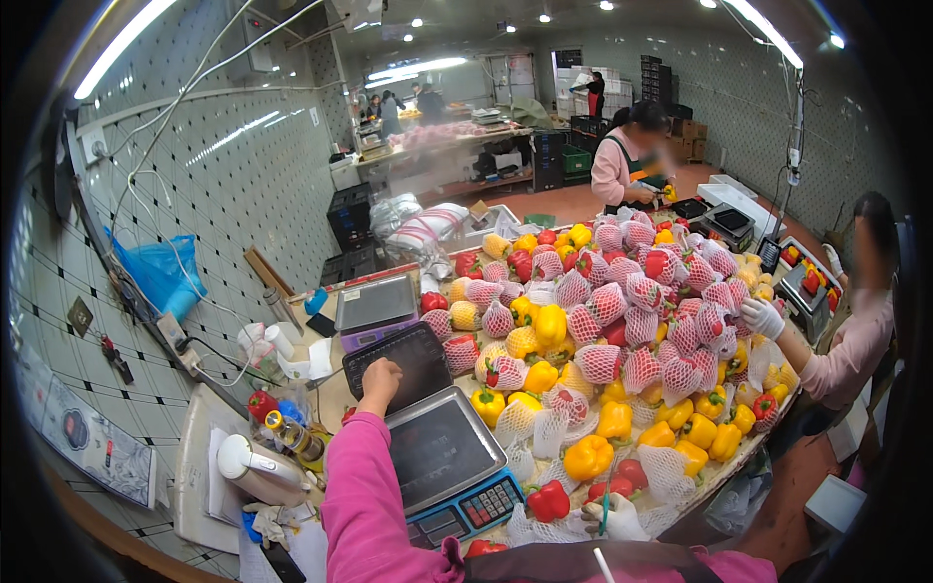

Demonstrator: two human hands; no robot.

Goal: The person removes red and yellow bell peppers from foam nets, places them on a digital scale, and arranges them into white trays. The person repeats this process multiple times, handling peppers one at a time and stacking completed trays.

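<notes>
My left hand (381, 382), bare below a pink sleeve, is over the near left part of a black plastic tray (419, 357). Its fingers are curled, and whether they grip the tray cannot be made out. Directly in front of that arm is a blue digital scale (444, 455) with a bare metal pan. Low in the view, my white-gloved right hand (625, 519) holds a thin green tool (606, 503), its kind unclear. Beside this hand lie a red bell pepper (548, 501), a yellow bell pepper (588, 458) and an empty white foam net sleeve (665, 474).
A large heap of bell peppers (598, 302), many in foam nets, covers the table. A purple scale (375, 310) stands beyond the tray. An electric kettle (259, 466) and bottles (295, 433) crowd the left. Two co-workers (630, 164) (853, 321) stand across and at right.
</notes>
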